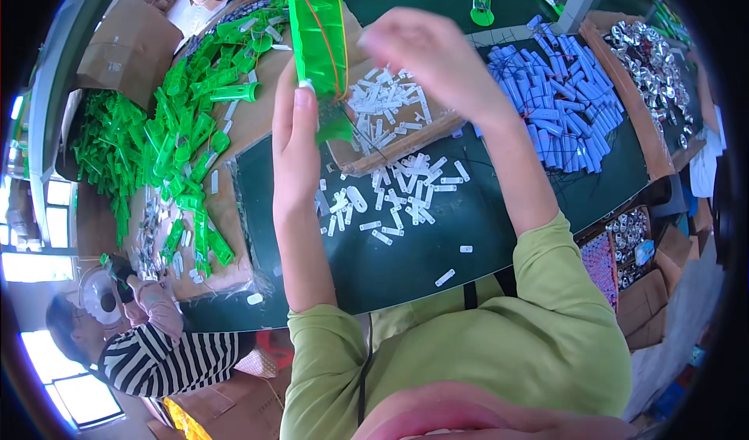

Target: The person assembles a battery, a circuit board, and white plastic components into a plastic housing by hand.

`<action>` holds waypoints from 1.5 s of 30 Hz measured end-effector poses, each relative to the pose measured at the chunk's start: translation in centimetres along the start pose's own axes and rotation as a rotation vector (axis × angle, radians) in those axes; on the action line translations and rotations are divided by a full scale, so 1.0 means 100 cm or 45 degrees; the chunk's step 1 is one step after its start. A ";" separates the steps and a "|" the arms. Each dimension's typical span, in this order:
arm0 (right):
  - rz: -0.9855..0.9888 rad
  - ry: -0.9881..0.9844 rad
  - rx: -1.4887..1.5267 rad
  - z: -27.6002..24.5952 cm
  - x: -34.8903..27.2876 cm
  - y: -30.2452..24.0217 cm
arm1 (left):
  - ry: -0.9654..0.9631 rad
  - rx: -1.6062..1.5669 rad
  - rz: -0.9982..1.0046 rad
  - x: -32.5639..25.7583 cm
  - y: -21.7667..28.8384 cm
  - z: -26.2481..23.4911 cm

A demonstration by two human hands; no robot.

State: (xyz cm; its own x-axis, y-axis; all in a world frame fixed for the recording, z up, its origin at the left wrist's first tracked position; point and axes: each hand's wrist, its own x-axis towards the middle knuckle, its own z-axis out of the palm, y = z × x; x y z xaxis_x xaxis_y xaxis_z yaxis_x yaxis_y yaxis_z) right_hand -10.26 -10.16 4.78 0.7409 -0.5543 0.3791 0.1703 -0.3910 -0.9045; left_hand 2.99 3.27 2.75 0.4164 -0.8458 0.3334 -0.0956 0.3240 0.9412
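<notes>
My left hand [296, 132] is closed around a long green plastic housing [316, 42], held upright above the table. A red wire and a yellow wire run along the housing's inside. A small white part [306, 85] shows by my left thumb. Just right of the housing is my right hand [421, 54], smeared by motion; whether its fingers hold anything cannot be made out. Below my hands, a cardboard tray [398, 151] holds many small white plastic pieces [386, 104]. More white pieces [402, 194] lie loose on the dark green tabletop [312, 272] in front of it.
Green plastic housings [187, 128] are heaped on the left. Blue-wrapped cylindrical cells with wires [558, 104] are piled at the right, beside a cardboard box edge [632, 104] and shiny silver reflector cups [651, 65]. A person in a striped top [172, 358] works at lower left.
</notes>
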 end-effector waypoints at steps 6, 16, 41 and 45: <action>-0.169 0.234 -0.157 0.027 -0.002 0.012 | 0.035 0.402 0.224 0.001 -0.001 0.011; -0.374 0.312 -0.041 0.045 0.003 0.033 | 0.131 0.342 0.175 0.006 -0.013 0.013; -0.349 0.332 -0.139 0.049 0.006 0.037 | 0.232 0.531 0.207 0.005 -0.015 0.012; -0.495 0.477 -0.308 0.054 0.005 0.042 | 0.189 0.533 0.237 0.006 -0.016 0.018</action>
State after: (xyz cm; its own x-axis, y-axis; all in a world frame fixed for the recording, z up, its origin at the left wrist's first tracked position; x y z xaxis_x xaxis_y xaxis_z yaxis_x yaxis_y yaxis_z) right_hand -5.73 -8.12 0.15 0.3668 -0.5412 0.7567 0.1975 -0.7495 -0.6318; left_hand 1.79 1.50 1.48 0.4789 -0.7103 0.5158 -0.5241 0.2400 0.8172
